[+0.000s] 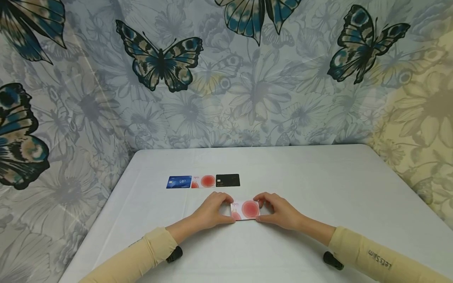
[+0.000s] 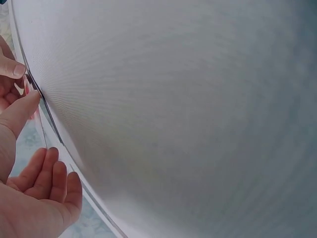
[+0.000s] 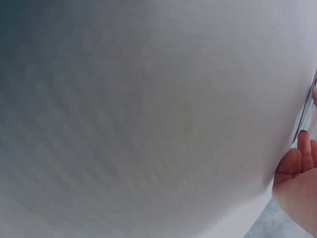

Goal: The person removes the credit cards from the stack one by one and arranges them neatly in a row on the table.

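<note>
Pink-and-white card (image 1: 249,210) is btwn L grip (image 1: 212,210) & R grip (image 1: 282,212), each pinching an end w/ thumb & fingers; can't tell if it touches the worktop (image 1: 318,177). Best keep pressure light & even so it doesn't bow. Beyond, mostly L: blue card (image 1: 179,182), pink-dot card (image 1: 203,181), black card (image 1: 228,180), nearly end-to-end; mind these moving fwd-L.

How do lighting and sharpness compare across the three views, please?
Head: bright, soft shadow beneath the right arm, lettering on the held card too small to read; left wrist: faint streaks across the table, dimmer at right, left hand fairly clear; right wrist: table darkens toward upper left.
</note>
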Tool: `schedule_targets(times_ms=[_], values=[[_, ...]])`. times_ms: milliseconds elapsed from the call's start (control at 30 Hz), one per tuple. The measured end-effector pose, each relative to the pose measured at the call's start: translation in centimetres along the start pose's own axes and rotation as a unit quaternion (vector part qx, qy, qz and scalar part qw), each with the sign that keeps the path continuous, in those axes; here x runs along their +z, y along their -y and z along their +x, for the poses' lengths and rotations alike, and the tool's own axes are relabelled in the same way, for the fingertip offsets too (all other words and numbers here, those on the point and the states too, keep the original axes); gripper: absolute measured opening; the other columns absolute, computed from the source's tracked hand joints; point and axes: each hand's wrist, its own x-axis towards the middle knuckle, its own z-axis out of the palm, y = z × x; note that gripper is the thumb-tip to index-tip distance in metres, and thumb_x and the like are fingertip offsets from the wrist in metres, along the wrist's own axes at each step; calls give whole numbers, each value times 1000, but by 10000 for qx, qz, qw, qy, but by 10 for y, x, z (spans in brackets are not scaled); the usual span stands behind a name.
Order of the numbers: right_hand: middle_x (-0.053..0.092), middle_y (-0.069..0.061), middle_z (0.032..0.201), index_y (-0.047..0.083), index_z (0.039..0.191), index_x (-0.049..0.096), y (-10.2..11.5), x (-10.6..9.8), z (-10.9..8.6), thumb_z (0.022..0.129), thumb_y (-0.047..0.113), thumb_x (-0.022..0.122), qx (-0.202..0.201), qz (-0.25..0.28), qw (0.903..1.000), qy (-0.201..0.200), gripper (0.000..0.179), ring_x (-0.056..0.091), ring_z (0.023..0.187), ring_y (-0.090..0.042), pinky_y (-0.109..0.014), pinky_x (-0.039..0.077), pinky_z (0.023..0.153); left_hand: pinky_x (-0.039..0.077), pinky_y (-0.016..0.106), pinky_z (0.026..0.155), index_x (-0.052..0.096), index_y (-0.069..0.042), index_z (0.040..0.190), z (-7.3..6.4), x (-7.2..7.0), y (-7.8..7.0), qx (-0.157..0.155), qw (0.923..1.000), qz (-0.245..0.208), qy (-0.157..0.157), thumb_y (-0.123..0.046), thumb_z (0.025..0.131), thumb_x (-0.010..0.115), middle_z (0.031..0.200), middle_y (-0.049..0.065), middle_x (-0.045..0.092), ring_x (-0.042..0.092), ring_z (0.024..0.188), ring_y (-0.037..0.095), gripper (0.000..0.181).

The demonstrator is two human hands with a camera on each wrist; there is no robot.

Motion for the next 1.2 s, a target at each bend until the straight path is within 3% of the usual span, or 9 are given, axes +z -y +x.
schedule_targets(times_ms=[533, 1200], values=[[56, 0, 95, 13, 122, 56, 3, 0, 0, 76, 19, 84, 95, 95, 9999, -45, 54, 49, 86, -20, -24, 44, 69, 47, 32, 88, 60, -11, 115, 2, -1, -1, -134, 9992, -380, -50, -21, 75, 85, 100, -3, 61, 53, 98, 16, 48], [56, 3, 98, 15, 124, 55, 6, 1, -3, 75, 17, 85, -2, 11, 9992, -390, 57, 49, 89, -18, -27, 45, 73, 46, 34, 87, 59, -12, 116, 1, -2, -3, 137, 9985, -415, -317, -19, 74, 86, 100, -5, 60, 53, 101, 17, 50]])
